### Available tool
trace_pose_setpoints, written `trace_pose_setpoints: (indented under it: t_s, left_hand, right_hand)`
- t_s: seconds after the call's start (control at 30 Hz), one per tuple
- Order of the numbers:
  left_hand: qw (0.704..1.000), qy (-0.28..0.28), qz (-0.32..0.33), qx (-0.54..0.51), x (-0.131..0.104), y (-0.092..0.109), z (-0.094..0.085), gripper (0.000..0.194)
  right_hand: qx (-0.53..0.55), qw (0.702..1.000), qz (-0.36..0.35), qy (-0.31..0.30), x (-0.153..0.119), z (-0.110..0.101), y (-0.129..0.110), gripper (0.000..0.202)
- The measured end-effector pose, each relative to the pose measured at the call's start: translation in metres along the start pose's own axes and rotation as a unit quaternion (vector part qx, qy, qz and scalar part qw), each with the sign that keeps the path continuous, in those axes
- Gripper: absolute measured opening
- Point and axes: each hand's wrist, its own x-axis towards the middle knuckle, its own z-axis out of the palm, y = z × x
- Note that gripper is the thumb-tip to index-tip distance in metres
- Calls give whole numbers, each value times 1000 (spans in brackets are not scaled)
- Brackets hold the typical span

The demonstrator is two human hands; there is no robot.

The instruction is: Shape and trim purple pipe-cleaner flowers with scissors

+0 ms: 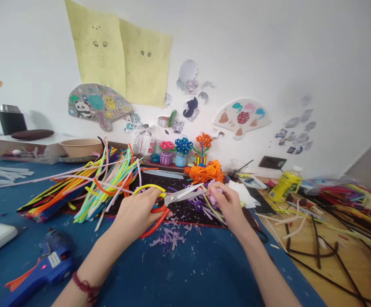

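My left hand (138,209) is wrapped round the handles of a pair of scissors (179,195) with red and yellow grips. The blades stand apart and point right, toward my other hand. In the fingers of my right hand (226,202) is a small purple pipe-cleaner flower (215,195), partly covered by the fingers. The blade tips are close to it; whether they touch I cannot tell. Beneath lie purple stems and flowers (201,207) on a dark mat. Purple fuzz clippings (169,238) are heaped on the blue table in front of the mat.
A blue glue gun (52,260) with a lit red light lies at left front. Bundles of coloured pipe cleaners (108,183) spread at left. Behind stand small potted pipe-cleaner flowers (183,151) and an orange pile (206,172). A yellow bottle (286,185) stands right.
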Motion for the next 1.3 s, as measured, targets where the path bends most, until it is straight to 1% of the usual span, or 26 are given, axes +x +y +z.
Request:
trace_pose_setpoints:
  t_s: [0.17,0.4,0.53,0.67,0.83,0.97,1.17,1.3]
  left_hand:
    - [1000,-12,2,8,1,-3,0,32]
    - [999,-17,20,35,1,-4,2,41]
    - [999,-22,24,39,0,-4,1,41]
    - [999,-25,23,31,1,-5,3,37]
    - [998,-45,22,24,3,-6,5,23]
    - [998,-58,19,17,4,-5,4,20]
    - [998,-64,20,12,2,-8,5,24]
    - [998,-56,12,-5,2,-7,3,28]
  right_hand:
    - [-4,999,-32,1,-1,0,-3,24]
    - [-22,998,-52,7,-2,-1,-5,22]
    - [-25,998,-61,10,-3,0,-6,21]
    - [-40,997,-70,10,-3,-1,-8,23]
    - [-61,995,-82,11,-3,-2,-8,25]
    - [-62,994,-86,18,-4,-2,-7,25]
    - [-72,994,-83,14,-4,-2,-6,24]
    - [-92,992,-90,14,-3,-3,-6,24]
